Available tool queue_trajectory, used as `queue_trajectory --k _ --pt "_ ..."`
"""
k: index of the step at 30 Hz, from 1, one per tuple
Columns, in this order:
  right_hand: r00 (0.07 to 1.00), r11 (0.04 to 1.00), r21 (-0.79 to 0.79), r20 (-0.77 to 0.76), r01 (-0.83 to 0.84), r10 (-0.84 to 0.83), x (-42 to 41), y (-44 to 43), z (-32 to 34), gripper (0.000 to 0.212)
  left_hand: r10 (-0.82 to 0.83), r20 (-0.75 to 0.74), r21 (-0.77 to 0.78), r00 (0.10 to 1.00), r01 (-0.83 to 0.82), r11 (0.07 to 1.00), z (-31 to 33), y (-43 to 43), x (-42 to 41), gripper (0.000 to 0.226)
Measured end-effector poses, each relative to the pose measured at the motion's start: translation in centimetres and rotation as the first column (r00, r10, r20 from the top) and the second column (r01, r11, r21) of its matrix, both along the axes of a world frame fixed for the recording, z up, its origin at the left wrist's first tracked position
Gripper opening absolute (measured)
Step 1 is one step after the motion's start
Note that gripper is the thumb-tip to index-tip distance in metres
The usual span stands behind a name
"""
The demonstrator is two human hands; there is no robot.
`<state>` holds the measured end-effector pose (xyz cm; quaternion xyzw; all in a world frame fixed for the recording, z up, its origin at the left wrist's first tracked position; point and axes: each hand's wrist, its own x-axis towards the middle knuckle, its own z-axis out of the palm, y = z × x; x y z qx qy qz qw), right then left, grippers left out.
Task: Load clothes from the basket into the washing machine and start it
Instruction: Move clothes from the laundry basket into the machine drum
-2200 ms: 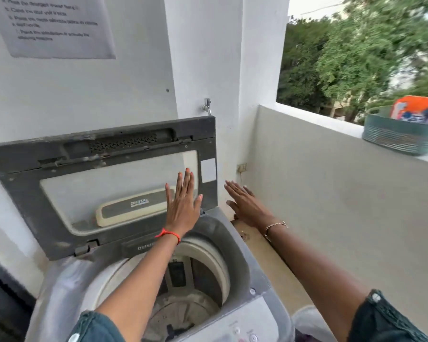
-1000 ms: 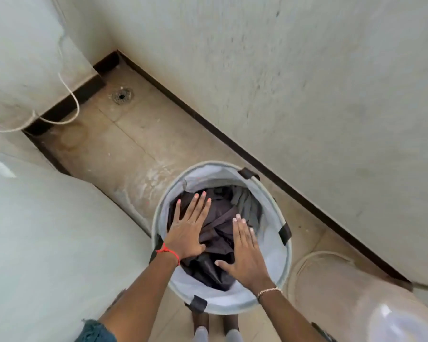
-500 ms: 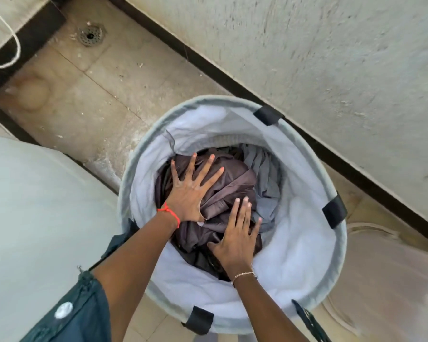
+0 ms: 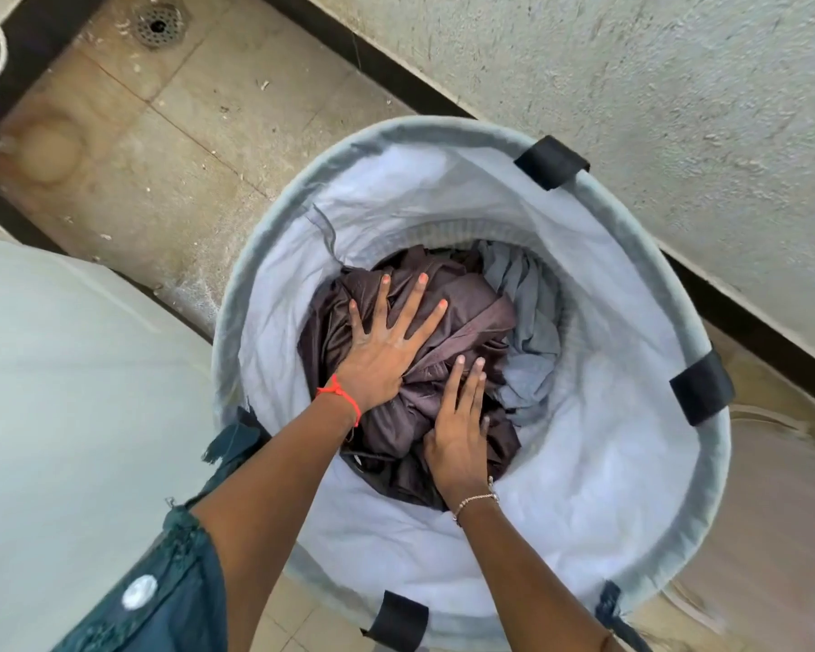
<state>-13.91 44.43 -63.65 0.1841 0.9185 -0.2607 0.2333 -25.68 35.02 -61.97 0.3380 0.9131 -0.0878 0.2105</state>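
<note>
Looking down from the head camera, a round fabric basket [image 4: 631, 463] with black handle loops stands on the tiled floor [image 4: 170, 148], close to the rough wall [image 4: 678, 110]. Dark brown clothes [image 4: 471, 317] lie bunched at its bottom, with a grey garment [image 4: 532, 322] tucked against the basket's right inner wall.

The left hand [image 4: 387, 350], a red thread [image 4: 342, 397] at its wrist, lies flat on the brown pile with fingers straight and spread wide, gripping nothing. The right hand [image 4: 457, 435], wearing a thin bracelet [image 4: 476, 501], rests on the same pile nearer the basket's near edge, fingers straight and close together, not curled round the cloth.

A floor drain [image 4: 157, 24] sits at the floor's far left corner. A pale smooth panel [image 4: 67, 392] fills the left side, and a teal sleeve [image 4: 161, 585] shows at the bottom.
</note>
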Motion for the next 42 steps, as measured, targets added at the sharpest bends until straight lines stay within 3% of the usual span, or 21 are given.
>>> queue_trajectory --k 5,9,14,19,21,24,26,32,42 --pt "0.993 0.981 0.160 0.073 -0.107 0.096 0.1 0.9 0.1 0.125 -0.005 -0.162 0.075 0.987 0.017 0.997 0.0 -1.0 0.5 0.126" --pt "0.994 0.975 0.198 0.075 -0.098 0.084 -0.8 1.4 0.4 0.136 0.131 -0.178 0.087 0.975 -0.117 0.989 0.8 -1.0 -0.5 0.132" --pt "1.000 0.999 0.047 -0.008 -0.004 0.005 -0.9 0.6 -0.7 0.117 0.091 -0.106 0.070 0.990 -0.084 0.994 -1.1 -0.6 -0.8 0.127" --pt "0.999 1.000 -0.017 -0.040 0.026 -0.027 -0.6 -0.5 -1.3 0.095 0.032 -0.242 -0.004 0.970 -0.034 0.999 -2.6 0.0 1.0 0.081" --pt "0.998 1.000 0.014 -0.053 0.015 -0.014 -0.7 -0.5 -0.9 0.089 0.008 -0.275 -0.008 0.961 -0.011 1.000 -2.6 0.1 1.7 0.065" --pt "0.992 0.986 0.158 -0.105 -0.057 0.074 -0.3 -0.5 -0.2 0.071 0.004 -0.279 0.031 0.960 0.004 1.000 -1.2 0.2 2.7 0.064" --pt "0.987 0.972 0.208 -0.092 -0.107 0.129 -0.5 -0.1 1.7 0.053 0.049 -0.276 0.084 0.960 -0.027 0.996 0.4 0.0 3.4 0.063" --pt "0.972 0.946 0.253 -0.067 -0.203 0.226 -0.4 0.5 10.1 0.052 0.165 -0.284 0.192 0.945 -0.113 0.975 8.7 -0.4 5.0 0.065" --pt "0.905 0.917 0.344 -0.292 -0.202 0.309 0.4 2.9 29.2 0.045 0.371 -0.287 0.348 0.883 -0.265 0.899 30.1 1.2 7.1 0.077"
